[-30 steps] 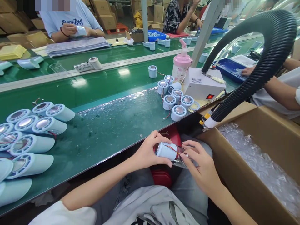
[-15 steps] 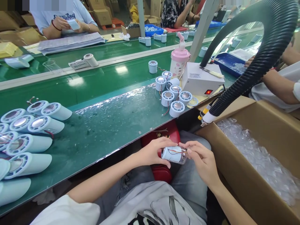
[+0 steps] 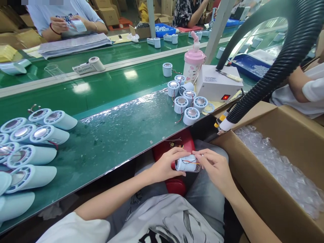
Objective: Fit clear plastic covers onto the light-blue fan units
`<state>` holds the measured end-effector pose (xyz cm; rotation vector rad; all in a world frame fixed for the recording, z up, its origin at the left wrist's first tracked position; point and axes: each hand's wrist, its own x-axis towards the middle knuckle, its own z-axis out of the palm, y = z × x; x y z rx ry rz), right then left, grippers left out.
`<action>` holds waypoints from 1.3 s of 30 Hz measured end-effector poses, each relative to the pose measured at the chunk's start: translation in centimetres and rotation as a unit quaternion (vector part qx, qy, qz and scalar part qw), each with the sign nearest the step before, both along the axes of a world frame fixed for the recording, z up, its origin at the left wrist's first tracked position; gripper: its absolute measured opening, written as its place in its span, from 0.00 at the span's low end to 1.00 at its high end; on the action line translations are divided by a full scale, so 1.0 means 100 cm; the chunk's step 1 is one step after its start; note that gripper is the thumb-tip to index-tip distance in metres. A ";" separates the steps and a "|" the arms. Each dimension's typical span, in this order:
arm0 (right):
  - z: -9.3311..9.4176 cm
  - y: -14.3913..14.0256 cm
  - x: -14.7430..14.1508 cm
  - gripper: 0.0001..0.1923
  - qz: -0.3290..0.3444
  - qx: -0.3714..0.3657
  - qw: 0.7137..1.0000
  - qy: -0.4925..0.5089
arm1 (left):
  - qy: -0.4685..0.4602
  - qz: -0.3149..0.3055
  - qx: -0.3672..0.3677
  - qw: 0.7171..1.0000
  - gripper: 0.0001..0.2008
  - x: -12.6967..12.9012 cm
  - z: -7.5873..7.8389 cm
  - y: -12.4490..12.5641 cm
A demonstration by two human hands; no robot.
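Observation:
Above my lap, my left hand (image 3: 168, 165) is wrapped round a small light-blue fan housing (image 3: 186, 163) lying on its side. Thin dark, red and yellow wires (image 3: 191, 162) run along it towards its right end. There my right hand (image 3: 215, 167) has thumb and fingers closed in a pinch at the wire ends. A clear, shiny edge shows around the housing's right end; its shape is partly hidden by my fingers. Similar light-blue housings (image 3: 191, 113) stand in a group on the green bench (image 3: 121, 128), some with loose wires. Longer, slant-cut blue housings (image 3: 50, 135) lie at the left.
A black corrugated hose (image 3: 268, 81) arches over the right side, beside a white box with a lit red switch (image 3: 219, 84). A cardboard carton (image 3: 250, 162) holds clear plastic pieces. A pink-lidded cup (image 3: 194, 62) stands behind. Co-workers sit across the line and at right.
The housing has turned slightly in my left hand, and its wires lie differently. My right fingers have shifted a little at its right end. A co-worker's hand at right has drawn out of view.

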<state>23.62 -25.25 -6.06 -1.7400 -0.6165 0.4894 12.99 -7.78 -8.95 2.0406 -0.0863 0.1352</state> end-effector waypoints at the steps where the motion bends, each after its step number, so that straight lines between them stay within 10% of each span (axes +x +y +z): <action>1: -0.002 0.000 0.002 0.21 -0.004 0.008 1.000 0.014 | 0.001 0.001 0.005 1.000 0.31 0.000 -0.001 0.001; 10: -0.016 -0.005 0.009 0.23 0.018 0.102 0.988 0.111 | 0.077 0.042 -0.201 0.976 0.35 0.001 0.004 0.002; 15: -0.009 -0.023 0.008 0.20 0.193 0.001 0.975 -0.107 | 0.159 0.012 -0.343 0.926 0.36 -0.003 0.020 0.003; 39: 0.014 -0.032 -0.003 0.21 0.189 0.057 0.951 0.239 | 0.080 -0.058 -0.247 0.964 0.39 -0.012 0.051 0.005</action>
